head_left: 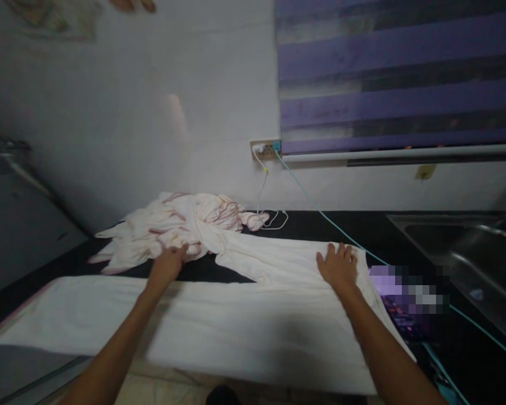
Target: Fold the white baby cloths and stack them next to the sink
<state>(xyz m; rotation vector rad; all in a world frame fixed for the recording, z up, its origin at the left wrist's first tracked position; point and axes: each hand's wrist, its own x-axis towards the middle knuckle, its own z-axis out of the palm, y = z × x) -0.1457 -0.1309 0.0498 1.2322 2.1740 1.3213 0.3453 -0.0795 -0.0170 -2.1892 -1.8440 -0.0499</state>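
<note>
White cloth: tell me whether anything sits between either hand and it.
Nothing visible does. The left hand rests on the bunched cloth, and the right hand lies flat on the spread white cloth.

We see two bare forearms with no sleeves reaching as far as the frame shows. Our left hand (pixel 167 263) and right hand (pixel 338 265) wear no gloves, rings or watch; wrists are unadorned, fingers (pixel 342 251) plain and uncovered.
</note>
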